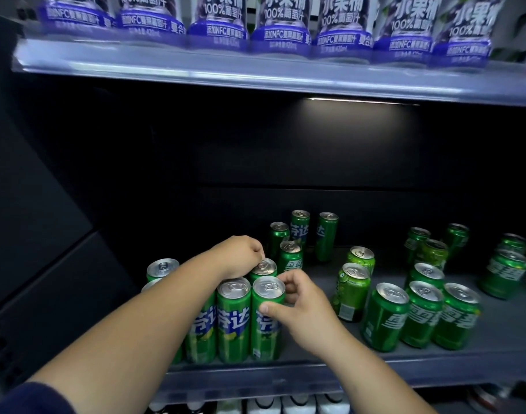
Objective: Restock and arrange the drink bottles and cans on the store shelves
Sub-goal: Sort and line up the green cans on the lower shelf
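**Head view: both hands at the near-left cans**

Right hand (303,309) grasps the front can (266,321), thumb across its label and fingers curled round its right side by the rim. This can stands upright at the near edge of the lower shelf (405,358), touching a second slim can (233,321) on its left. Left hand (239,258) sits just behind, fingers curled, tips at the rim of the rear can (264,267). Whether it grips anything cannot be told. More slim cans (300,228) stand far back. Stout cans (424,312) stand grouped at the right, well apart from the hands. Purple bottles (216,25) line the upper shelf (196,65).
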{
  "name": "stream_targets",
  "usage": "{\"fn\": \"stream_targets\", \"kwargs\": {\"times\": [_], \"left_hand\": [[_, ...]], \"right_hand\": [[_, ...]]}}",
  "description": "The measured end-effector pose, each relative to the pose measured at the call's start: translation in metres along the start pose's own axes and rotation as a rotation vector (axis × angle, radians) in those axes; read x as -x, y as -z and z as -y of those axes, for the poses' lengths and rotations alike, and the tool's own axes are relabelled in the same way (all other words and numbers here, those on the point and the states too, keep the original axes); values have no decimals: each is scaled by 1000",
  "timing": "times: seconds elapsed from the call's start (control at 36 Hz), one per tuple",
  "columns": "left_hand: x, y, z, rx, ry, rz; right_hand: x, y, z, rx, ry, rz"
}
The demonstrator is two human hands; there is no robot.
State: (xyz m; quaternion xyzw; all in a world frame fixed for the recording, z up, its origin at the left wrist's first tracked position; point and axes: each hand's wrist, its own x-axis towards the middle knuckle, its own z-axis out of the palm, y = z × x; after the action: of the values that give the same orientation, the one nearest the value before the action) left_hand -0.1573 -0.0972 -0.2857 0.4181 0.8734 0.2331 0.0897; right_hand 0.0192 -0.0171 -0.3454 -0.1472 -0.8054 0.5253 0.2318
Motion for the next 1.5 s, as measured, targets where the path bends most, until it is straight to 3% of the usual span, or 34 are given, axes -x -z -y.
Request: {"fn": "stream_targets", "kwargs": {"times": [0.25,0.39,0.94,1.28,1.5], "left_hand": [[-5,8,-4,16,-4,74],[-7,14,-9,-93,-36,124],[-5,11,-3,10,-26,92],[0,12,-1,-58,-53,89],[15,18,-28,-36,-129,-28]], "right_hand": [[-4,2,0,-32,-32,73],[-5,2,-2,-35,-35,61],[-2,-4,-7,-100,-10,8],[0,2,-5,-1,9,47],[-1,25,-4,123,-7,19]]}}
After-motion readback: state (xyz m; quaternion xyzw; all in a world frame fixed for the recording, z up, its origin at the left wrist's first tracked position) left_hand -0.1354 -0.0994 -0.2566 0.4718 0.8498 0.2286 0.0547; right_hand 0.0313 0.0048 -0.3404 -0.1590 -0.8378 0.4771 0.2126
